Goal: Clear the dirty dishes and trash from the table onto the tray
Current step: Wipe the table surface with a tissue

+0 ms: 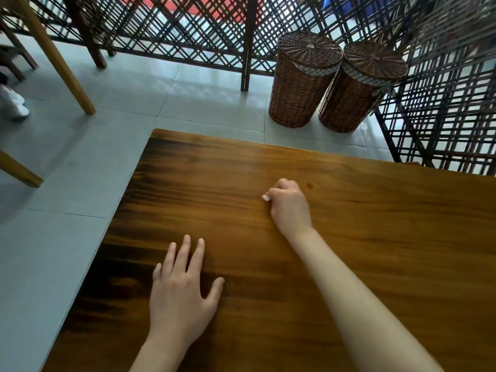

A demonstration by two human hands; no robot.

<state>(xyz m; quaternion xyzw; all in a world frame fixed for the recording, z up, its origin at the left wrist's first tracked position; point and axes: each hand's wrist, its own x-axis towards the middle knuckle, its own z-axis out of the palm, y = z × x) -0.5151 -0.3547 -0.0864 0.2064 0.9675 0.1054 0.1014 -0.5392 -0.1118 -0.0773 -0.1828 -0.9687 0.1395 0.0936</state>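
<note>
My left hand (182, 288) lies flat on the dark wooden table (389, 251) near its left edge, fingers straight and spread. Farther out, my right hand (288, 205) rests on the tabletop with its fingers curled, pinching a small white scrap (265, 197) that peeks out at its left side. A small orange-red spot (309, 186) marks the wood just right of that hand. No dishes and no tray are in view.
Two lidded wicker baskets (303, 79) (359, 87) stand on the tiled floor beyond the table's far edge. A dark lattice screen (188, 30) runs behind them and down the right side. Wooden chair legs (59, 60) stand at the left, with a white shoe (13, 103).
</note>
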